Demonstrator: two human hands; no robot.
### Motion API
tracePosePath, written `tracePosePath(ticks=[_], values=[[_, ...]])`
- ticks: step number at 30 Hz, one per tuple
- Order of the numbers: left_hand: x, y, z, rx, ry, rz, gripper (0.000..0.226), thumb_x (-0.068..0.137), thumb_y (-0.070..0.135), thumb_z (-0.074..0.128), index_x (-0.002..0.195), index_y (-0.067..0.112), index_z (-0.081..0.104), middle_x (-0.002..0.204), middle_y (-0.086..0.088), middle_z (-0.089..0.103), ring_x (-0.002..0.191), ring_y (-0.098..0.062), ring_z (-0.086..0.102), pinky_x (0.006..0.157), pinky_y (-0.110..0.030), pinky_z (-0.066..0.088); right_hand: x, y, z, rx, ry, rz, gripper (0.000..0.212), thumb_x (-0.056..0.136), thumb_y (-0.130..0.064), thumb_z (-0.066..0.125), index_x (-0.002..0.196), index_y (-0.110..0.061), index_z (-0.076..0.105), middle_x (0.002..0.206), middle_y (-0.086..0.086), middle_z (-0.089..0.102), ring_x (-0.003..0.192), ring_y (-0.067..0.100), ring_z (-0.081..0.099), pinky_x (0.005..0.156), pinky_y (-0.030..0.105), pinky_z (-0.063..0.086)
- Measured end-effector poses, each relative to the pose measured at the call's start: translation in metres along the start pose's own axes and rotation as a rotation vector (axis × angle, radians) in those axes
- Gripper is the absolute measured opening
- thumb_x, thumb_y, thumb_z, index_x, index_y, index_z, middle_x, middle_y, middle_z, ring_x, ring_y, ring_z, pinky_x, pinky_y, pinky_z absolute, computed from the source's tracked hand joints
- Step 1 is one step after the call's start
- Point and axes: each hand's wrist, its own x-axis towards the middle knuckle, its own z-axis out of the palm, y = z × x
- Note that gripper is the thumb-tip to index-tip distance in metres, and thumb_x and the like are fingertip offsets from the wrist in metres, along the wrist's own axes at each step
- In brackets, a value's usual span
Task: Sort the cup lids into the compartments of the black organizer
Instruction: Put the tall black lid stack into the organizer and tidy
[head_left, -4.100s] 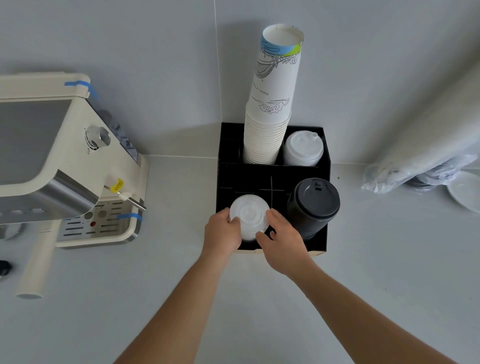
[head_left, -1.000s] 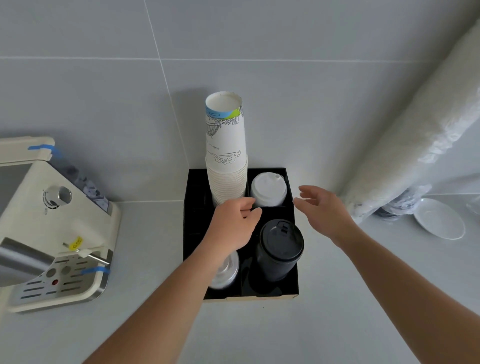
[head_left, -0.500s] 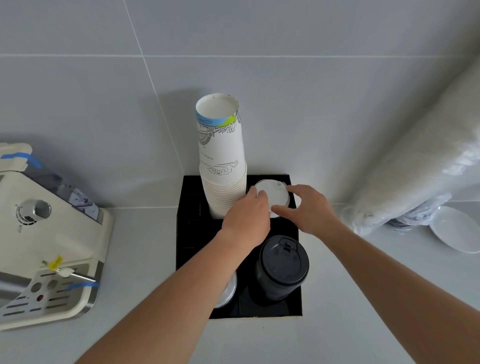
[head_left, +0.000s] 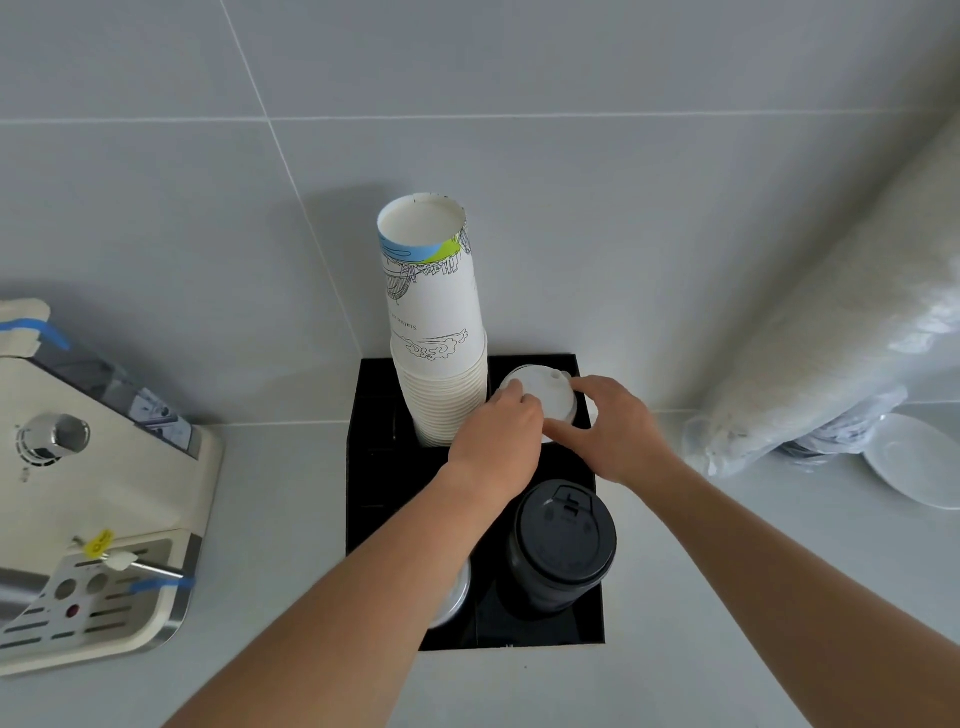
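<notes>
While both hands are being brought in at the back of the black organizer (head_left: 371, 499), the details are being called as follows.

White lids: the stack of white sip lids (head_left: 540, 392) is being held in the back right compartment, just beside the tall stack of paper cups (head_left: 436, 332).

Left hand: the left hand (head_left: 496, 444) is being pressed against the near left edge of the top white lid, fingers curled onto its rim; whether it is being pinched or only touched cannot be told.

Right hand: the right hand (head_left: 618, 431) is being spread over the stack's right side, thumb tip being laid on the near rim and fingers being bent round the far side.

Handling: thin moulded plastic is being judged light, springy and rather slick, easily dented; the rim is being judged the safest hold, from opposite sides.

Other lids: the black lids (head_left: 563, 540) are being kept stacked in the front right compartment, and clear lids (head_left: 454, 597) are being half hidden under the left forearm in the front left.

Posture: both forearms are being stretched forward over the front compartments, wrists being kept low.
</notes>
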Motion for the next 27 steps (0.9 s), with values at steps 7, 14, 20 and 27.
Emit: tracePosePath(ticks=[7, 14, 20, 27], values=[[0.006, -0.008, 0.001, -0.011, -0.035, 0.035, 0.015, 0.095, 0.009, 0.048, 0.107, 0.004, 0.056, 0.117, -0.009, 0.05, 0.099, -0.028, 0.058, 0.065, -0.03, 0.031, -0.002, -0.001, 0.001, -0.011, 0.035, -0.07, 0.069, 0.083, -0.043, 0.075, 0.143, -0.017, 0.053, 0.146, -0.001, 0.052, 0.133, 0.019, 0.049, 0.103, 0.022, 0.033], [0.008, -0.008, -0.001, 0.002, -0.045, 0.047, 0.014, 0.094, 0.007, 0.049, 0.106, 0.004, 0.057, 0.117, -0.01, 0.051, 0.099, -0.029, 0.058, 0.065, -0.031, 0.033, -0.001, 0.001, 0.006, 0.002, 0.057, -0.049, 0.068, 0.086, -0.041, 0.073, 0.146, -0.019, 0.05, 0.154, -0.002, 0.044, 0.139, 0.015, 0.042, 0.099, 0.015, 0.024], [0.005, -0.009, -0.002, -0.019, -0.052, 0.034, 0.015, 0.093, 0.007, 0.051, 0.107, 0.005, 0.056, 0.115, -0.009, 0.052, 0.1, -0.029, 0.058, 0.069, -0.029, 0.033, -0.005, -0.002, 0.002, -0.034, 0.003, -0.041, 0.07, 0.088, -0.045, 0.067, 0.15, -0.022, 0.045, 0.157, -0.003, 0.041, 0.141, 0.018, 0.041, 0.111, 0.027, 0.031], [-0.021, -0.012, -0.023, -0.167, -0.037, 0.007, 0.036, 0.096, 0.017, 0.048, 0.13, 0.009, 0.055, 0.132, -0.008, 0.053, 0.115, -0.028, 0.055, 0.094, -0.041, 0.047, -0.016, -0.003, -0.016, -0.066, -0.047, 0.005, 0.059, 0.094, -0.034, 0.06, 0.15, -0.021, 0.045, 0.135, 0.005, 0.064, 0.115, 0.023, 0.06, 0.096, 0.028, 0.042]])
